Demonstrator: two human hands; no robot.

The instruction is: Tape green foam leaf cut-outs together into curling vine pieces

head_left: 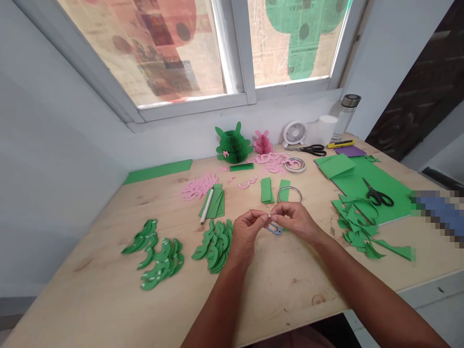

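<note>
My left hand (249,231) and my right hand (295,220) meet over the middle of the table, thumbs and fingertips pinched together. Between the fingertips shows a tiny white piece (269,216), perhaps tape; both hands seem to pinch it. Just below them lies a small light-blue tool (276,229), partly covered by the fingers. Beyond my right hand is a roll of tape (289,187) on a green paper strip (284,183). A pile of green curved paper cutouts (217,246) lies beside my left hand, partly hidden by it.
More green cutouts (165,263), some with white strips, lie left. Pink cutouts (199,187) and a white pen (207,205) sit further back. Paper figures (235,147) and a fan (294,133) stand by the wall. Scissors (379,195) and scraps (357,224) are right.
</note>
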